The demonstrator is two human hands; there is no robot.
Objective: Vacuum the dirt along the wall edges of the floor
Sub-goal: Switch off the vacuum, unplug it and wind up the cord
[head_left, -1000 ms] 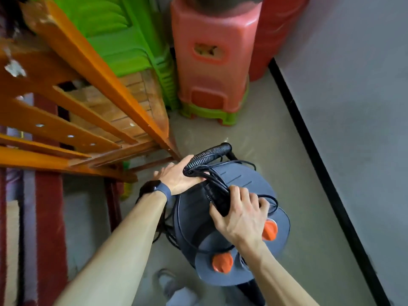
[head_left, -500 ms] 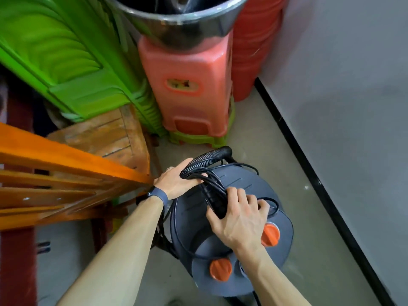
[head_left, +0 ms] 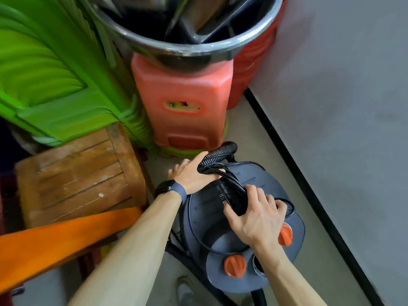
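Observation:
A dark grey canister vacuum [head_left: 212, 219] with two orange knobs [head_left: 235, 266] stands on the beige floor [head_left: 260, 155] close to the grey wall [head_left: 342, 96] and its black skirting strip [head_left: 309, 195]. My right hand [head_left: 256, 217] grips the black carry handle [head_left: 234, 195] on top, where a thin black cord is looped. My left hand [head_left: 194, 173], with a blue watch band on the wrist, holds the coiled ribbed black hose [head_left: 218, 154] at the vacuum's far edge. A black hose leaves the body at the bottom.
Stacked red plastic stools [head_left: 183, 102] carrying a metal basin [head_left: 192, 25] stand just beyond the vacuum. Green stacked chairs [head_left: 55, 80] and a wooden stool [head_left: 77, 175] fill the left. An orange wooden beam [head_left: 55, 239] crosses low left. My shoe [head_left: 185, 290] shows below.
The view has tilted up and moved forward, so the stools and basin look closer. Both hands keep their hold on the vacuum's handle and hose.

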